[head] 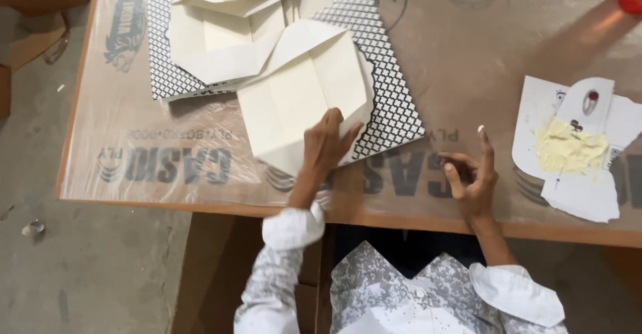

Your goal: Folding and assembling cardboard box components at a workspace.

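Head view, looking down on a plywood table point(200, 173) still wrapped in clear plastic film. The person's left hand point(328, 143) lies flat, fingers spread, pressing on a cream paper envelope point(301, 93) that rests near the front edge, in the middle of the table. The envelope is folded, with a scalloped right edge, and under it shows a black-and-white lattice-patterned sheet point(391, 86), touching it and sticking out to the right. The hand grips nothing; it only bears down on the paper.

The right hand point(471, 177) hovers just beside the lattice sheet, to its right, palm turned up and fingers loosely curled, holding nothing. A dab of pale paste sits on the tip of its raised forefinger point(481, 130).

Farther right lies a torn white paper scrap point(582, 193) smeared with yellowish glue point(568, 147). At the back left, more cream envelopes point(214, 33) are heaped on another patterned sheet point(160, 53). White cuffs and a grey speckled shirt point(401, 294) show at the bottom
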